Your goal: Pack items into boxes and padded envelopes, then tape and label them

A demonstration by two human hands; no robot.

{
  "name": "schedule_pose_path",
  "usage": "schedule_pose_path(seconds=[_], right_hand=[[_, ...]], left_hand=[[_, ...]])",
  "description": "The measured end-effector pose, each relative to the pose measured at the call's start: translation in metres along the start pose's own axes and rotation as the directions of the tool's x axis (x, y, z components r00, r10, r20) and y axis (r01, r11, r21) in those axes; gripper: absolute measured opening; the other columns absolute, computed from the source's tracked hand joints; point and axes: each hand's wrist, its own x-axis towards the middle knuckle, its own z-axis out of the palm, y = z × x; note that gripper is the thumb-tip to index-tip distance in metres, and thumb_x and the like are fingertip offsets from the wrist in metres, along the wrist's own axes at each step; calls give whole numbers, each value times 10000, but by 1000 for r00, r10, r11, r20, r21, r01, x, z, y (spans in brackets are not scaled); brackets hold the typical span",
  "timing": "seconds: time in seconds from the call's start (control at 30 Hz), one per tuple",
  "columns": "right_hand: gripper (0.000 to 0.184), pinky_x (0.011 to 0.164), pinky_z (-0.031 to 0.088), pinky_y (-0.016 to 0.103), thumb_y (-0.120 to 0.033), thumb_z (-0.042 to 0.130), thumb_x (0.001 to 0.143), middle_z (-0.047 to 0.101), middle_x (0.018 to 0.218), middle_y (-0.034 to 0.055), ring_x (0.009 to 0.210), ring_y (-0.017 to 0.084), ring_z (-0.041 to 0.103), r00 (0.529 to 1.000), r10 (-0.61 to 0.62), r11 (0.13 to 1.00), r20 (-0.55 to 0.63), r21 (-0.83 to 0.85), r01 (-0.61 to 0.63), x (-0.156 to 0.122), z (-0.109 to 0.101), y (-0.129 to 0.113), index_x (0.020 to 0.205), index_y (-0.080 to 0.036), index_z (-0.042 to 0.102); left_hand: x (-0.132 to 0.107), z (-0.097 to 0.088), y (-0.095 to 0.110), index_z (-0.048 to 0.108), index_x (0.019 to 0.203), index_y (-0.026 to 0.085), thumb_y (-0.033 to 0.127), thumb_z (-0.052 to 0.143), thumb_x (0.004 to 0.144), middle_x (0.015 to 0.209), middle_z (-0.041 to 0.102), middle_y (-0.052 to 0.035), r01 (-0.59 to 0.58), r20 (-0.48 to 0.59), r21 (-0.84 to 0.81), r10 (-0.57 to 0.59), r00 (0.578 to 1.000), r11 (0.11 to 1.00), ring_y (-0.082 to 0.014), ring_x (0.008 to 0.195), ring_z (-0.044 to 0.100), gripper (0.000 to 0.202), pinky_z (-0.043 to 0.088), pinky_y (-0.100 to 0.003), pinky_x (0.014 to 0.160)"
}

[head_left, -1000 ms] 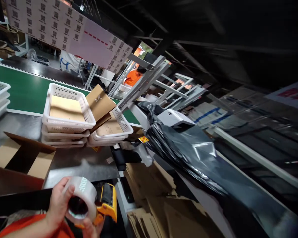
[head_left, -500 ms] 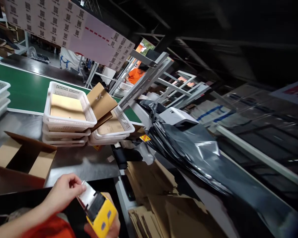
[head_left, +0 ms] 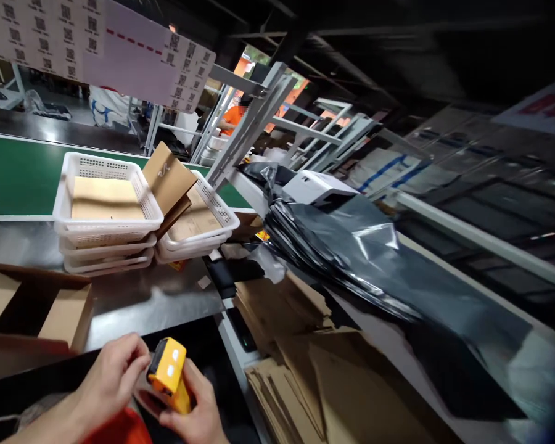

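Both hands meet at the bottom left around a yellow tape dispenser (head_left: 168, 373). My right hand (head_left: 198, 410) grips its handle from below. My left hand (head_left: 111, 379) pinches at the front of the dispenser with thumb and fingers. The tape roll is hidden behind my hands. An orange sleeve shows at the bottom edge. The hands hover over the near edge of a steel worktable (head_left: 134, 299).
An open cardboard box (head_left: 37, 308) lies left. Stacked white baskets (head_left: 104, 213) with brown envelopes sit by a green conveyor (head_left: 18, 176). Flattened cartons (head_left: 305, 364) and black poly bags (head_left: 361, 259) lie right. A person in orange (head_left: 234, 117) works far back.
The tape roll was in plain view in my left hand, then the dispenser was turned over. Now its yellow body faces up and my hands sit lower. The view has shifted right.
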Motion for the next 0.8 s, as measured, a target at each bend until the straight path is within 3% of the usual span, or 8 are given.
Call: schedule_pose_path(seconds=[0.17,0.23,0.33,0.47,0.57,0.63,0.73,0.8], right_hand=[[895,901,587,430,-550,946,608,703,1100,78,963,289,673,981,14,998,195,-55,-3,-7,-22,-6,1409,-255,679],[956,944,584,445,-512,936,640,698,1138,91,1004,293,677,979,54,993,197,-114,-32,-11,-22,-4,1504,-264,611],[967,975,585,460,-416,923,671,697,1180,109,1065,321,693,979,136,976,149,-192,-106,-20,-9,-4,1556,-285,556],[929,1008,582,467,-312,881,707,703,1230,140,1102,359,709,980,195,959,42,-217,-182,-38,16,-12,1569,-280,538],[894,964,598,464,-343,850,741,712,1207,147,1060,358,722,962,271,930,-28,-251,-269,-63,31,-23,1573,-270,532],[860,958,596,475,-398,833,771,705,1237,170,1072,370,720,925,375,870,-67,-320,-375,-85,40,-32,1568,-262,540],[862,1009,572,521,-468,793,806,683,1311,197,1142,409,703,824,549,733,-138,-394,-554,-117,62,-45,1594,-278,498],[860,994,577,535,-457,758,808,691,1312,197,1116,420,714,749,630,656,-205,-377,-654,-133,83,-51,1604,-282,483]], left_hand=[[17,-22,-1,609,737,221,483,620,893,672,658,-6,242,-62,-92,-249,967,966,-182,649,600,306,460,-277,625],[21,-28,-3,604,715,225,506,643,849,641,649,1,298,-105,-70,-304,947,952,-183,622,591,314,446,-277,598],[20,-30,-3,592,684,233,495,622,843,608,634,6,292,-117,60,-283,952,955,-178,593,571,308,409,-279,580],[15,-32,1,549,661,251,449,536,896,615,626,-1,146,-58,208,-137,989,967,-177,586,553,308,419,-292,600],[14,-36,-4,553,692,258,453,509,941,630,625,1,35,38,252,-46,998,967,-176,580,550,319,452,-301,628],[13,-31,-11,570,730,256,455,502,980,659,640,2,-34,151,255,-5,989,966,-174,593,567,326,472,-299,645],[-4,-3,-25,584,769,250,384,459,1028,725,664,-15,-212,375,227,116,920,951,-177,636,616,317,493,-296,661],[-27,24,-35,634,828,244,270,461,1000,788,699,-46,-388,536,192,235,811,902,-202,691,666,246,515,-307,668]])
